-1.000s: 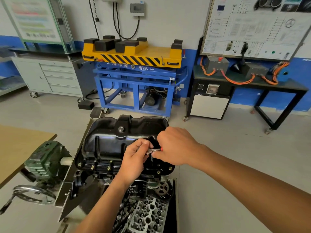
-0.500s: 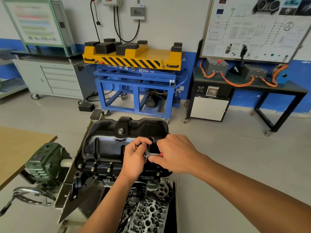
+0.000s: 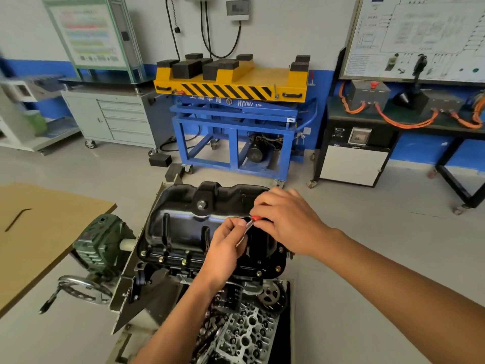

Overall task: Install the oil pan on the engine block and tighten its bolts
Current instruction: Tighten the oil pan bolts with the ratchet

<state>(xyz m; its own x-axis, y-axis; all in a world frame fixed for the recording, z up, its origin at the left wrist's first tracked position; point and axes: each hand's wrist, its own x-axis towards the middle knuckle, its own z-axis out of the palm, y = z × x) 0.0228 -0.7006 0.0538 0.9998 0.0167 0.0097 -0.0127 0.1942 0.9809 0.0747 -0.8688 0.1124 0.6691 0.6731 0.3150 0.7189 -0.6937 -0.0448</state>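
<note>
Black pressed steel is forming the oil pan (image 3: 183, 227), which is sitting open-side down on the engine block (image 3: 168, 270), flange against block, so that the bolt holes are lining up and the fasteners are facing the person. One red-handled tool (image 3: 249, 227), apparently a small wrench, is being held over the right half of the pan. The left hand (image 3: 225, 248) is pinching its bright metal shank in a narrow grip, probably to steady the working end. The right hand (image 3: 286, 222) is curling round the red end, the likely source of turning force. Whether the tool is seated on a fastener cannot be told, since the fingers are covering its tip. Counted along the near flange, five brass-coloured bolt heads (image 3: 160, 258) are showing: three left of the wrist, two right of it. Any others are lying hidden behind the hands. One drain plug (image 3: 201, 205) is facing upward on the far wall. One bent dark key (image 3: 17, 219) is lying on the wooden desk (image 3: 52, 232), well apart from the work. Tightening appears to be the step in hand.
</note>
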